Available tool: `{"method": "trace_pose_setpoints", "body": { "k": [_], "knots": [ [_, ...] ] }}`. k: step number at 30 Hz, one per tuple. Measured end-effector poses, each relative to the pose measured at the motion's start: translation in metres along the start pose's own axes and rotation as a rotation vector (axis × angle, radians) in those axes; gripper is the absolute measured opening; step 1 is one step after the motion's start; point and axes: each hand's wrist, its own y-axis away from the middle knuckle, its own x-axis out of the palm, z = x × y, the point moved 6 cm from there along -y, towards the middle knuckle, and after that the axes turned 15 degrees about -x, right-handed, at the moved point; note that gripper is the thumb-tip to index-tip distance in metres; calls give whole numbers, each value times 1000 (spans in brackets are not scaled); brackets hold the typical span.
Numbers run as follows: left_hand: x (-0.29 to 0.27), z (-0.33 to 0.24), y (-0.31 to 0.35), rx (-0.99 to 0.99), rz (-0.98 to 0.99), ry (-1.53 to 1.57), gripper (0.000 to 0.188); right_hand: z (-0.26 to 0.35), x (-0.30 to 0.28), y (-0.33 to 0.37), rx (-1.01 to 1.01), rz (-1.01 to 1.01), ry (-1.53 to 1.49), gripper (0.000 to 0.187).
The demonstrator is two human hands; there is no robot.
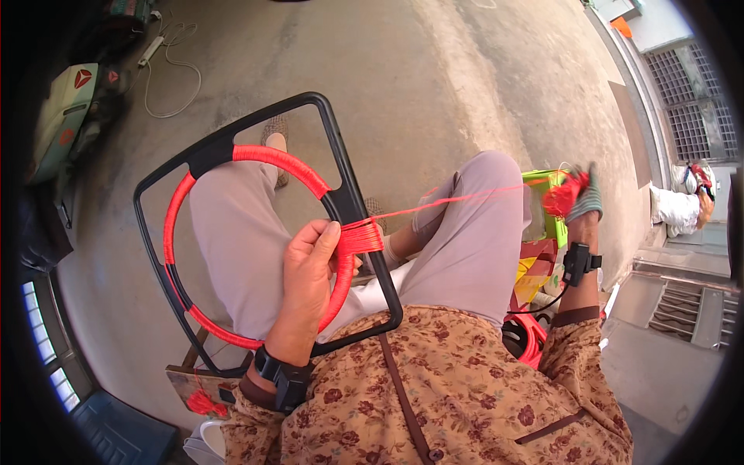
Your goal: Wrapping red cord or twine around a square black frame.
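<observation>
Left hand grips the red-wrapped ring in its black frame; gloved right hand clutches the red cord bundle.

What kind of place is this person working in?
Probably an outdoor yard or street-side work spot: bare concrete floor, barred metal gates, and a parked scooter at the edge.

The black frame at the middle looks like smooth, slightly shiny plastic. The red cord wrapped around its ring looks like glossy plastic string in tight, ribbed rows. The floor at the top is rough, dull grey concrete. The flowered shirt at the bottom is soft matt cloth. The trousers are smooth, plain cloth.
</observation>
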Motion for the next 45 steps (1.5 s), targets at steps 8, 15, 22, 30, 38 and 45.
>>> {"method": "trace_pose_setpoints", "body": {
  "k": [8,15,22,30,38,45],
  "knots": [
    [9,-14,6,159,-68,-10,29,-43,239,210,-918,842,668,41],
    [-11,-18,4,333,-134,-9,25,-44,286,280,-903,1347,618,44],
    [-22,-10,-3,327,-212,-141,17,-144,233,224,375,1014,433,25],
    [-3,-12,-1,197,-82,70,16,-171,235,251,273,1512,629,33],
    [-9,-4,-5,102,-37,82,22,-93,212,196,236,578,-453,24],
    [6,-13,0,176,-39,48,24,-36,117,104,175,442,-711,42]
  ]
}}
